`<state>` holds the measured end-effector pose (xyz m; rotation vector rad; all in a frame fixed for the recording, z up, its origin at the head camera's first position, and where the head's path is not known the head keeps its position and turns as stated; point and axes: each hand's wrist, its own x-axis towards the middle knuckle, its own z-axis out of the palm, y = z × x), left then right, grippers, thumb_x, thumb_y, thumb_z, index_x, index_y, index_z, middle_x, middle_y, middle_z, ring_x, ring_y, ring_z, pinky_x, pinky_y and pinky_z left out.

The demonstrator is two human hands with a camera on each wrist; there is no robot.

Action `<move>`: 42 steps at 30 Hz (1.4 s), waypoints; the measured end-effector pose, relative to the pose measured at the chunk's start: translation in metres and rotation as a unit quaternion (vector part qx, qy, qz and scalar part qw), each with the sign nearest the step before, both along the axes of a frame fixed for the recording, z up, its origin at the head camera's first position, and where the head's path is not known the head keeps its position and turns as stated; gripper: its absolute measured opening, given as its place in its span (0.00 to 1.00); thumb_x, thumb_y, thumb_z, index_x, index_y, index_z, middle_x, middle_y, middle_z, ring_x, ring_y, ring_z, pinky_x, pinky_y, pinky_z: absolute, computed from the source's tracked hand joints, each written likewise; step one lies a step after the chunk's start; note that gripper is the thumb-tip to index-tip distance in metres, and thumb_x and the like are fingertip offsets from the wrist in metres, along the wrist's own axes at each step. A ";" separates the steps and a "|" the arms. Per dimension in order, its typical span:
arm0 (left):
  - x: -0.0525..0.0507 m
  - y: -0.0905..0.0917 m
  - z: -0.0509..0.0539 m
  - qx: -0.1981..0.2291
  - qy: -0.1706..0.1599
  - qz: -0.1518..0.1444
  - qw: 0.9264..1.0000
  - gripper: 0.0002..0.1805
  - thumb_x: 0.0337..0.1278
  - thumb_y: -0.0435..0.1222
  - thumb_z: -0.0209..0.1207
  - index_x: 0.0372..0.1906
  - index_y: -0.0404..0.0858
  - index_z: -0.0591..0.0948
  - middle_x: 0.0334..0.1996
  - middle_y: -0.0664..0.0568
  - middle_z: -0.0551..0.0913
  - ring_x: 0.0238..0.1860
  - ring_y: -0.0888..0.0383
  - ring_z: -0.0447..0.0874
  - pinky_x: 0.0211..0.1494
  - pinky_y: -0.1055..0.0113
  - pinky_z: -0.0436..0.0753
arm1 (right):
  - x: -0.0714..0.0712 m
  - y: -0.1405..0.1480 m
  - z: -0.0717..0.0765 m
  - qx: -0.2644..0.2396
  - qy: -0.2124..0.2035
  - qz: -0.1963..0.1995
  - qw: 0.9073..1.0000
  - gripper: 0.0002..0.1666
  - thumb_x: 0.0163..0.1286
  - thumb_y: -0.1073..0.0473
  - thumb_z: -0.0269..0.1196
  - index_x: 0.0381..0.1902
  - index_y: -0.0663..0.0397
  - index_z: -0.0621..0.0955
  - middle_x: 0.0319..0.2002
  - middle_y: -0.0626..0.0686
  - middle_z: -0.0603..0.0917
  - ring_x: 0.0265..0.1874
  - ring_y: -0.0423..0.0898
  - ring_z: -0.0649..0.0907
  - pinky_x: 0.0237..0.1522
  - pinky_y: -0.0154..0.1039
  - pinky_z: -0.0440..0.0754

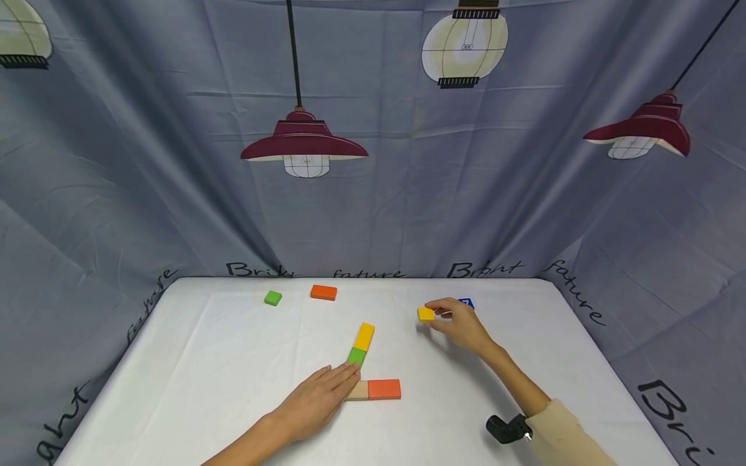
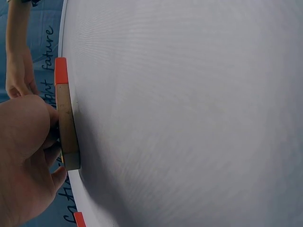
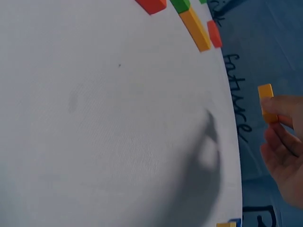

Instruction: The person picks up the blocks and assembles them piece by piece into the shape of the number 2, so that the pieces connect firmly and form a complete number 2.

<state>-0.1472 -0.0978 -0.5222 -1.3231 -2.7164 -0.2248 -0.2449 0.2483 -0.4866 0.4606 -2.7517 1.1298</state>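
Between thumb and fingers the right hand [image 1: 460,327] pinches a small yellow block [image 1: 425,314], held above the table; the right wrist view shows the same yellow block [image 3: 267,104] in the fingertips of the right hand [image 3: 286,146]. Flat and with its fingers extended, the left hand [image 1: 317,398] rests over the blocks at centre, covering part of them. From under it a green block [image 1: 357,356] and a yellow block [image 1: 364,336] run up in a slanted line. A wooden block [image 1: 359,390] touches a red-orange block [image 1: 384,389] in a row.
On the white table [image 1: 204,362] lie a green block [image 1: 272,298] and an orange block [image 1: 323,292] at the back left. A blue block [image 1: 466,302] is partly behind the right hand. In the right wrist view a yellow piece [image 3: 226,225] shows at the bottom edge.
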 end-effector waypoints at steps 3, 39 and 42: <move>0.000 0.000 0.000 -0.004 -0.005 0.001 1.000 0.26 0.73 0.36 0.54 0.72 0.35 0.70 0.72 0.47 0.67 0.72 0.52 0.64 0.69 0.52 0.69 | -0.006 -0.014 0.002 -0.005 -0.006 0.006 1.000 0.20 0.60 0.68 0.72 0.52 0.62 0.85 0.48 0.57 0.84 0.45 0.53 0.84 0.50 0.47 0.83; -0.001 0.000 0.002 -0.001 -0.005 0.002 1.000 0.25 0.73 0.37 0.55 0.71 0.35 0.71 0.72 0.47 0.68 0.72 0.52 0.65 0.68 0.52 0.70 | -0.045 -0.103 -0.029 0.003 -0.062 0.012 0.998 0.20 0.58 0.66 0.74 0.49 0.60 0.86 0.43 0.54 0.85 0.40 0.47 0.83 0.45 0.42 0.83; 0.000 0.000 0.003 -0.003 -0.009 0.006 1.000 0.25 0.73 0.37 0.54 0.71 0.36 0.71 0.72 0.48 0.68 0.72 0.53 0.65 0.69 0.53 0.70 | -0.045 -0.105 -0.032 0.007 -0.066 0.009 0.998 0.20 0.58 0.65 0.74 0.49 0.60 0.86 0.42 0.53 0.84 0.40 0.46 0.82 0.45 0.40 0.83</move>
